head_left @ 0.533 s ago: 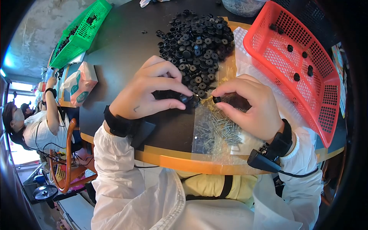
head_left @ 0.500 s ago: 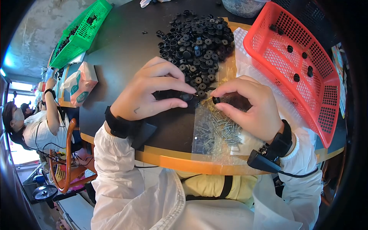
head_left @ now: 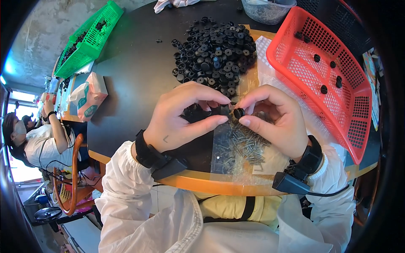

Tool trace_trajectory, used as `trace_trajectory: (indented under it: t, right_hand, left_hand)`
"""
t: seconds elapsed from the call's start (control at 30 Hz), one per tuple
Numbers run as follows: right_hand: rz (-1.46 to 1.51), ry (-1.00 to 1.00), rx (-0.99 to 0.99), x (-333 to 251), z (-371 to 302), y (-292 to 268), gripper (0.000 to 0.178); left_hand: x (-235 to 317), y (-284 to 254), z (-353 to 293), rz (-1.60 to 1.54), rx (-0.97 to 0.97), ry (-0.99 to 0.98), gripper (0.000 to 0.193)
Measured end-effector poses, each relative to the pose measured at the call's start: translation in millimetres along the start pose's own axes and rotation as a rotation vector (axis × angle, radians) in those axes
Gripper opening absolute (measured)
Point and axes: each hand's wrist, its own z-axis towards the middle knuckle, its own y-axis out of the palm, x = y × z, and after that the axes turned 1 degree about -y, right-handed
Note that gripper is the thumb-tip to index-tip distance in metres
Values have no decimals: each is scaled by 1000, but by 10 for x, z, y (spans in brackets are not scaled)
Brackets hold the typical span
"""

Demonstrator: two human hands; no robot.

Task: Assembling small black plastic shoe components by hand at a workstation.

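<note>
Dark tabletop (head_left: 135,67) spreads under and around both hands. Close on the outer side of the right hand lies a red basket (head_left: 310,78); far beyond the left hand, to its left, is a green basket (head_left: 99,40). Just ahead of the fingertips, a pile of black round parts (head_left: 213,55) blocks the way forward. The left hand (head_left: 177,116) bends inward, thumb and forefinger curved; something dark shows between their tips, but I cannot tell whether it is gripped. The right hand (head_left: 289,120) faces it, nearly meeting it, with thumb and forefinger pinched. Well left of the left hand stands a tissue pack (head_left: 90,97). Loose screws (head_left: 244,145) lie below the right fingers, partly covered by them. Smallest is the black piece (head_left: 238,113), held between right thumb and forefinger.
</note>
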Motion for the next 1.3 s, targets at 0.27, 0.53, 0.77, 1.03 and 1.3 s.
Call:
trace_trajectory:
  t: [0.27,0.53,0.77,1.03,1.3]
  right_hand:
    - [-126,-28,57,23,22,-9,25]
    - [-266,-118,38,54,32,-9,25]
    - [-286,-156,62,67,37,-25,23]
    - [-328,-151,51,48,46,-23,22]
    - [-170,-42,84,6,18,1,22]
  left_hand:
    - [44,-124,74,470,-44,197,30]
    - [73,-94,36,506,-175,215,31]
    - [1,-37,-12,328,-350,262,23]
    - [101,6,-60,336,-453,195,17]
    - [116,-104,19,315,-67,243,22]
